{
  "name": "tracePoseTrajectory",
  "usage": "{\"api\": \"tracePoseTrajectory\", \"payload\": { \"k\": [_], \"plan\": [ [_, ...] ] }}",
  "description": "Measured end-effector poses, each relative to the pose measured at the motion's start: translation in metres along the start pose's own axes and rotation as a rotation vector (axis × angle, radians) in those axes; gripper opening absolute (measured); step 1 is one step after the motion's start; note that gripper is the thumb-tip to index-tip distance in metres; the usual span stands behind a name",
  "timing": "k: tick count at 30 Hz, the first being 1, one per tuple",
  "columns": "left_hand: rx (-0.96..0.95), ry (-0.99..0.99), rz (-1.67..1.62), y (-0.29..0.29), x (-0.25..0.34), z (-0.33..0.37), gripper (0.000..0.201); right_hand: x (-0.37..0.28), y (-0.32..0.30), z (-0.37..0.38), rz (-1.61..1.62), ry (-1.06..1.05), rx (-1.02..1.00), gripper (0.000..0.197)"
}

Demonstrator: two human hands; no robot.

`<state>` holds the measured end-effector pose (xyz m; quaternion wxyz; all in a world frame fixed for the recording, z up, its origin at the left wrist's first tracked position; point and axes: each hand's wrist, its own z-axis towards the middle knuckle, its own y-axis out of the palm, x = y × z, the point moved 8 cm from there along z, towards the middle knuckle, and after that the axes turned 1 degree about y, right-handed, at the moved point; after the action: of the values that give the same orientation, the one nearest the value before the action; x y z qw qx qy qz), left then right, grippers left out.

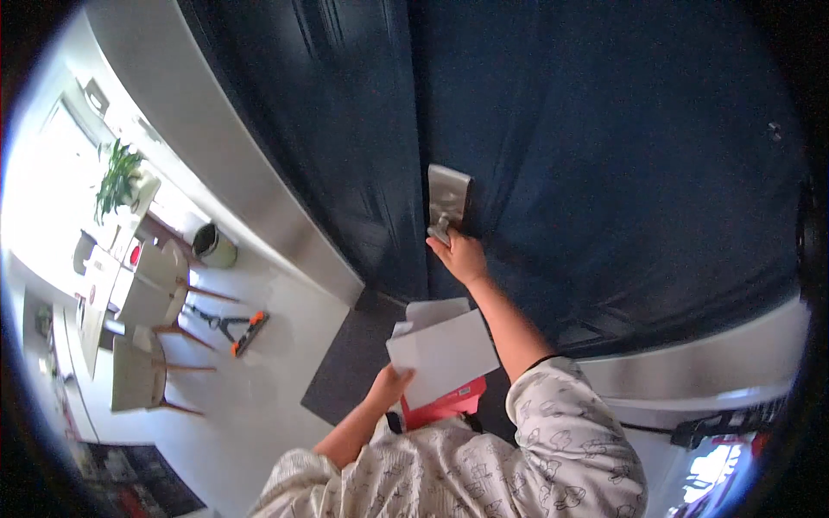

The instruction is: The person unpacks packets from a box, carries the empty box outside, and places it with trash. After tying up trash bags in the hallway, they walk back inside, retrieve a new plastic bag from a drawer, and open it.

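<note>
Handle [441, 230] sits in the fingers of the right hand [464, 258]; grip firmly. The left hand [390, 386] pinches papers [445, 358], best held clear.

no legible text, small label [465, 391] blurred

Straight ahead's pretty much walled off by the dark blue door [622, 173], its handle [447, 194] taken up by the right hand [464, 257]. Low middle's blocked by white sheets [445, 358] held in the left hand [390, 387]. Some room's left between handle and sheets; more's offered out left, until cut off by chairs [136, 371].
</note>
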<state>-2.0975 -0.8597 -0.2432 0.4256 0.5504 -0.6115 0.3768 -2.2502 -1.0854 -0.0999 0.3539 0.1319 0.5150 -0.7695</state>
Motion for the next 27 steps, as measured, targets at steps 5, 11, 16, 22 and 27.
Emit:
{"api": "tracePoseTrajectory", "payload": {
  "k": [5, 11, 16, 22, 27],
  "plan": [
    [0.035, -0.139, -0.083, 0.046, -0.013, 0.044, 0.027, 0.012, 0.011, 0.022, 0.063, -0.097, 0.014, 0.035],
    [0.101, -0.206, -0.181, 0.086, -0.023, 0.111, 0.027, 0.085, 0.015, 0.099, 0.058, 0.05, -0.095, 0.035],
    [0.158, -0.3, -0.238, 0.099, -0.012, 0.181, 0.03, 0.167, 0.0, 0.156, 0.116, 0.27, -0.121, 0.035],
    [0.163, -0.303, -0.232, 0.095, 0.019, 0.276, 0.038, 0.263, -0.06, 0.21, 0.05, 0.323, 0.082, 0.037],
    [0.382, -0.347, -0.304, 0.066, 0.027, 0.335, 0.034, 0.338, -0.112, 0.235, 0.03, 0.432, 0.183, 0.036]
  ]
}}
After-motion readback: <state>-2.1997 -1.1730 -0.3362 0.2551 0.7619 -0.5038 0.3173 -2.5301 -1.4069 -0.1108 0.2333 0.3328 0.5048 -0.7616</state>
